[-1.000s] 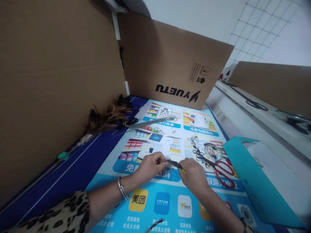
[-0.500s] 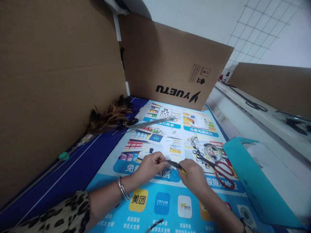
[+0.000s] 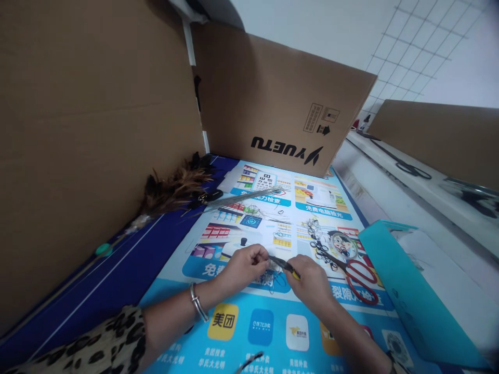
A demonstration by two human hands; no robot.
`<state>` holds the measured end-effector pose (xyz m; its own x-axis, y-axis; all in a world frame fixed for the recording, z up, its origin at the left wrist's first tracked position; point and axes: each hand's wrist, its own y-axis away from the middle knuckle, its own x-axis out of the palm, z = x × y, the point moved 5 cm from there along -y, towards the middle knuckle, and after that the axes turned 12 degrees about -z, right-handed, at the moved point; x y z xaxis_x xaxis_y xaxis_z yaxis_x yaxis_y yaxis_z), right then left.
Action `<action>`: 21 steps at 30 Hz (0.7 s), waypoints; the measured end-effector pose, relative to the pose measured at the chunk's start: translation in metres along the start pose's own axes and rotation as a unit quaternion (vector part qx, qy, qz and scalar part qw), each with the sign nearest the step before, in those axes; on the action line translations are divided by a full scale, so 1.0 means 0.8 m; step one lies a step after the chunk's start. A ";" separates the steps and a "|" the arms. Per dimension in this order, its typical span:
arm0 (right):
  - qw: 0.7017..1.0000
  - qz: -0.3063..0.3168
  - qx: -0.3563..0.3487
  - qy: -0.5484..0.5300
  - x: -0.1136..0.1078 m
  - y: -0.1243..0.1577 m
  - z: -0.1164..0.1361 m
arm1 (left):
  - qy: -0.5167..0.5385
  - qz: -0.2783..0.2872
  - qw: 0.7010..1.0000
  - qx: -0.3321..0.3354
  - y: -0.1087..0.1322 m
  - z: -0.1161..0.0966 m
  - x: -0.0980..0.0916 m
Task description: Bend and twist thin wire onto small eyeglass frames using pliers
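Observation:
Near the middle of the printed mat, my right hand (image 3: 310, 278) is closed round the yellow-and-black handles of a pair of pliers (image 3: 281, 263). The pliers' dark jaws point left and reach the fingertips of my left hand (image 3: 248, 264). That hand is closed in a pinch, and whatever lies between its fingers is too small to make out. Under the jaws lies a small tangle of thin wire (image 3: 277, 283). Red-handled scissors (image 3: 360, 280) lie to the right of my right hand, their blades beside a cluster of small dark wire loops (image 3: 322, 252).
A bundle of straight silvery wires (image 3: 249, 196) lies farther back, beside brown feathers (image 3: 177, 182) on the left. Cardboard panels (image 3: 280, 98) stand at the back and left. A turquoise open box (image 3: 413, 296) stands at right. Black scissors (image 3: 409, 169) rest on the ledge.
Both hands stay in nearly the same place, with the pliers still at the left fingertips. The whole view has shifted very slightly.

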<state>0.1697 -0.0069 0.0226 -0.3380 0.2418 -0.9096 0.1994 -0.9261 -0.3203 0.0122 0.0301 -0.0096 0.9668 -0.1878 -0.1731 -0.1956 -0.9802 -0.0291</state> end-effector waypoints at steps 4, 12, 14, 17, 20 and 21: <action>1.000 0.007 0.006 -0.021 0.004 0.000 -0.002 | -0.008 0.011 1.000 0.002 0.001 -0.003 -0.001; 0.997 0.010 0.029 -0.076 0.007 -0.003 -0.005 | -0.002 -0.005 0.998 0.057 0.003 -0.015 -0.006; 0.995 0.006 0.034 -0.089 0.007 -0.004 -0.005 | -0.003 -0.019 0.996 0.083 0.002 -0.021 -0.010; 0.994 -0.004 0.040 -0.102 0.005 -0.005 -0.005 | 0.002 -0.021 0.995 0.101 0.002 -0.027 -0.012; 0.992 -0.006 0.047 -0.116 0.002 -0.005 -0.004 | 0.027 -0.002 0.997 0.076 0.003 -0.025 -0.011; 0.991 -0.005 0.050 -0.120 0.001 -0.005 -0.004 | 0.036 0.008 0.997 0.061 0.003 -0.022 -0.010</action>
<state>0.1716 -0.0019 0.0223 -0.5516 0.1853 -0.8132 0.1080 -0.9509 -0.2900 0.0068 0.0278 0.0094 0.9718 -0.2116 -0.1038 -0.2254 -0.9632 -0.1463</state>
